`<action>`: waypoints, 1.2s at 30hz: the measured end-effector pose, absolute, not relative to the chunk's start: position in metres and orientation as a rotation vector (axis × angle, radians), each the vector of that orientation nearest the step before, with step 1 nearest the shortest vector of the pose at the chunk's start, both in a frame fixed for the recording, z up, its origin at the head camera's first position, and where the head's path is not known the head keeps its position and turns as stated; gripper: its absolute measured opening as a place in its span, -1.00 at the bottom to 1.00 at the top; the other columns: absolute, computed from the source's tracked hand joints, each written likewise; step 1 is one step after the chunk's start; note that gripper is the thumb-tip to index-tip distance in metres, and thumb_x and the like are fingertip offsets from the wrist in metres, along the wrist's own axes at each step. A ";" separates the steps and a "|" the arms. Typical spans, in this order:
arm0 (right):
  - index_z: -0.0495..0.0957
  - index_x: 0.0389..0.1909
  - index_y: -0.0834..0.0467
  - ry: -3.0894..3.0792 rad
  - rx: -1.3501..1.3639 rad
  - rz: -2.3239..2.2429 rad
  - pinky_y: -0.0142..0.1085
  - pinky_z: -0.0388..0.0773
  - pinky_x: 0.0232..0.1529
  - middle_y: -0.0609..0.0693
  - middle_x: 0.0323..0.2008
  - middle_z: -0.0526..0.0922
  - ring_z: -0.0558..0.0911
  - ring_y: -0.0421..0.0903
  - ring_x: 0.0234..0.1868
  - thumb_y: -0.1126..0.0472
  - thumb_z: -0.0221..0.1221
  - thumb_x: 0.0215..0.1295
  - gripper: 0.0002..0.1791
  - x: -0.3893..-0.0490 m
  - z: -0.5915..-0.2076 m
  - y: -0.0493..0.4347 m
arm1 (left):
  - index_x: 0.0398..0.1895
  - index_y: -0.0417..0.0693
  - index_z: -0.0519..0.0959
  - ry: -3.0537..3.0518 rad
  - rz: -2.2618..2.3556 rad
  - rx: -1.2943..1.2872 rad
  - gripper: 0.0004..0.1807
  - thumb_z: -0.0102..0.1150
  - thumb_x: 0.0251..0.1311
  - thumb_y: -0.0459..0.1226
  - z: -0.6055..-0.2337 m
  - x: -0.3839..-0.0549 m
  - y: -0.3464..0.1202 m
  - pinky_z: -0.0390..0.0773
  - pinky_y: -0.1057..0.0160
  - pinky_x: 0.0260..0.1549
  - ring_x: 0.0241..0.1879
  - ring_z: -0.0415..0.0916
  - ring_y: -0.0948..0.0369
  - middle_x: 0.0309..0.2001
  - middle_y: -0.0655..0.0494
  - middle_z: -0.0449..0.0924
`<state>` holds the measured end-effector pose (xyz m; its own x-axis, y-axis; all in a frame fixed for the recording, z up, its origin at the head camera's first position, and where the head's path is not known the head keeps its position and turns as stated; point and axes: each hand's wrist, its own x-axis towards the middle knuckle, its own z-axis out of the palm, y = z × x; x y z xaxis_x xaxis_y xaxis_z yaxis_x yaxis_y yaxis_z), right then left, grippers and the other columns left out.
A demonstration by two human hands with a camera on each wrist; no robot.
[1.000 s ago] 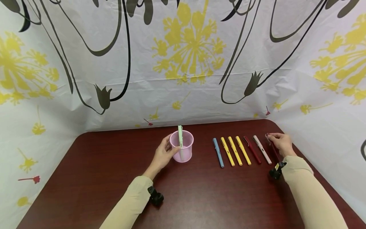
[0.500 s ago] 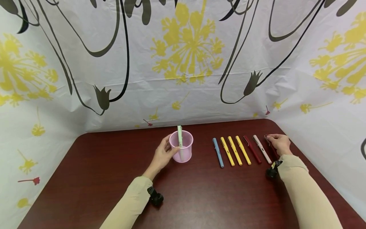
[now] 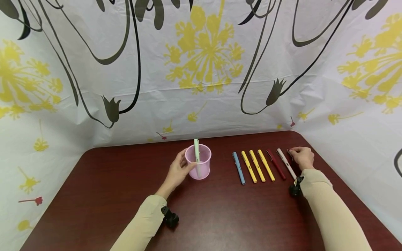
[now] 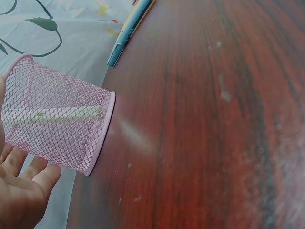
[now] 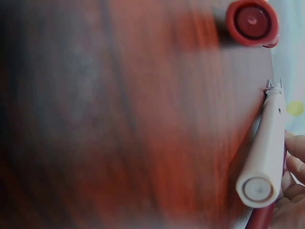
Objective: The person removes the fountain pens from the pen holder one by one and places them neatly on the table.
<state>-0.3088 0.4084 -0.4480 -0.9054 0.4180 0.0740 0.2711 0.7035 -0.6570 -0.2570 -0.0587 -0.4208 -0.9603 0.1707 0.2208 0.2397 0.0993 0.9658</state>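
My left hand point(image 3: 179, 170) holds the pink mesh pen cup point(image 3: 205, 170) at its left side, thumb near the rim. In the left wrist view several fingers point(image 4: 45, 179) curve about the mesh. A pale green pen point(image 3: 196, 150) stands inside, its top above the rim. At the right end of the row of pens my right hand point(image 3: 302, 157) pinches a dark red pen point(image 5: 261, 218), mostly hidden by the hand in the head view. Right beside it lies a white pen point(image 3: 286, 163), which overlaps the held one in the right wrist view.
Left of the white pen lie another dark red pen point(image 3: 276, 164), three yellow pens point(image 3: 266, 165) and a blue pen point(image 3: 239, 168), roughly parallel. A patterned cloth point(image 3: 144, 115) hangs behind the dark wooden table point(image 3: 220, 216) and along its sides.
My right hand has shifted left with the dark red pen, closer to the white one. The left hand keeps its hold on the cup. The head view has tilted slightly.
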 end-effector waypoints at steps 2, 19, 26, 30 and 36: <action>0.54 -0.03 0.41 -2.693 -0.539 0.975 -0.02 0.43 -0.27 0.39 -0.02 0.53 0.41 0.33 -0.03 0.13 0.02 0.36 -0.59 -0.309 -0.449 0.408 | 0.34 -0.34 0.15 -2.292 -2.022 -0.427 -0.28 0.23 0.13 -0.42 -0.421 -0.257 -0.059 0.32 -0.07 0.23 0.28 0.22 -0.22 0.28 -0.37 0.27; 0.56 -0.11 0.45 -2.680 -0.481 0.915 0.16 0.35 -0.04 0.40 -0.12 0.56 0.39 0.36 -0.01 0.19 0.05 0.35 -0.64 -0.306 -0.446 0.404 | 0.35 -0.33 0.15 -2.298 -2.018 -0.422 -0.28 0.23 0.13 -0.42 -0.421 -0.257 -0.059 0.31 -0.10 0.23 0.28 0.21 -0.23 0.27 -0.38 0.27; 0.55 -0.10 0.46 -2.665 -0.496 0.917 0.16 0.35 -0.03 0.42 -0.08 0.55 0.38 0.38 0.01 0.21 0.05 0.34 -0.64 -0.306 -0.447 0.406 | 0.35 -0.34 0.15 -2.295 -2.022 -0.423 -0.28 0.23 0.13 -0.42 -0.421 -0.256 -0.059 0.28 -0.11 0.25 0.29 0.20 -0.23 0.28 -0.38 0.26; 0.53 -0.07 0.47 -2.666 -0.510 0.943 0.19 0.30 0.04 0.43 -0.04 0.52 0.31 0.43 0.08 0.19 0.05 0.35 -0.62 -0.306 -0.449 0.410 | 0.35 -0.34 0.15 -2.296 -2.018 -0.423 -0.28 0.23 0.13 -0.42 -0.422 -0.256 -0.059 0.27 -0.12 0.25 0.29 0.20 -0.23 0.28 -0.38 0.26; 0.53 -0.06 0.46 -2.655 -0.512 0.964 0.20 0.25 0.10 0.43 0.00 0.50 0.26 0.45 0.13 0.19 0.05 0.34 -0.62 -0.306 -0.450 0.411 | 0.34 -0.34 0.15 -2.295 -2.012 -0.433 -0.28 0.23 0.13 -0.42 -0.421 -0.256 -0.059 0.27 -0.13 0.25 0.29 0.20 -0.23 0.28 -0.38 0.26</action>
<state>-0.3062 0.4110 -0.4500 -0.9010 0.4139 0.1297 0.2344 0.7162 -0.6573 -0.2559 -0.0589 -0.4214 -0.9589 0.1703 0.2272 0.2475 0.1092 0.9627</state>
